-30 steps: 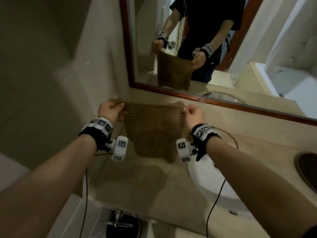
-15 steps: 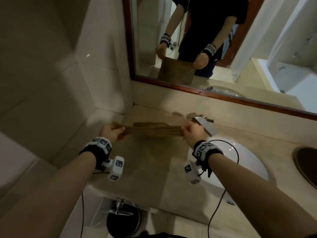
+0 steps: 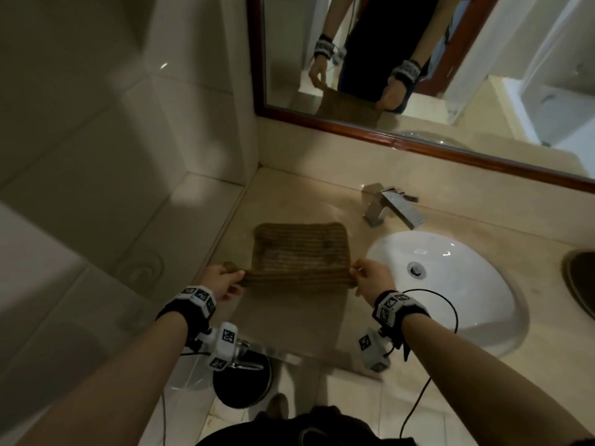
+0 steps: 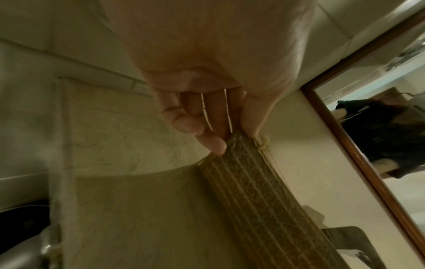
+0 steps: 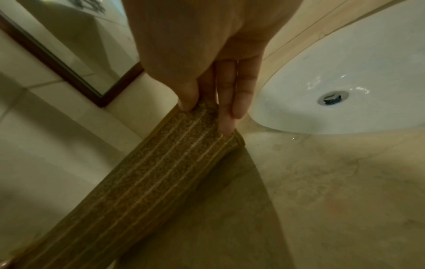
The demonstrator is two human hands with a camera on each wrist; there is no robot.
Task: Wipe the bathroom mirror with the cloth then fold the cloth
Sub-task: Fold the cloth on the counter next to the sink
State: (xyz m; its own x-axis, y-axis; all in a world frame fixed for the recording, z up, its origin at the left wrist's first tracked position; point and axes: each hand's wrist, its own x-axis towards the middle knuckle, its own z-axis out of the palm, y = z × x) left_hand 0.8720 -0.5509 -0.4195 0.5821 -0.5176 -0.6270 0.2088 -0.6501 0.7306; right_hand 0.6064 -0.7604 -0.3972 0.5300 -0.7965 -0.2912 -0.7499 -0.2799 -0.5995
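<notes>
A brown ribbed cloth [image 3: 301, 252] lies with its far part on the beige counter [image 3: 289, 320], left of the basin. Its near edge is lifted and stretched between both hands. My left hand [image 3: 225, 280] pinches the near left corner; the left wrist view shows thumb and fingers of the left hand [image 4: 230, 134] closed on the cloth [image 4: 264, 196]. My right hand [image 3: 367, 275] pinches the near right corner, and the right wrist view shows the right hand [image 5: 207, 109] gripping the cloth [image 5: 147, 172]. The wood-framed mirror [image 3: 418, 43] hangs above and reflects both hands.
A white oval basin [image 3: 450, 284] with a drain sits right of the cloth. A chrome faucet [image 3: 391, 204] stands behind it. A tiled wall [image 3: 128, 123] closes the left side. A dark round bin [image 3: 241, 386] stands on the floor below the counter edge.
The cloth hung upright in front of the mirror's lower edge a second ago. Both hands have lowered it and drawn it toward me, so its far part now lies on the counter.
</notes>
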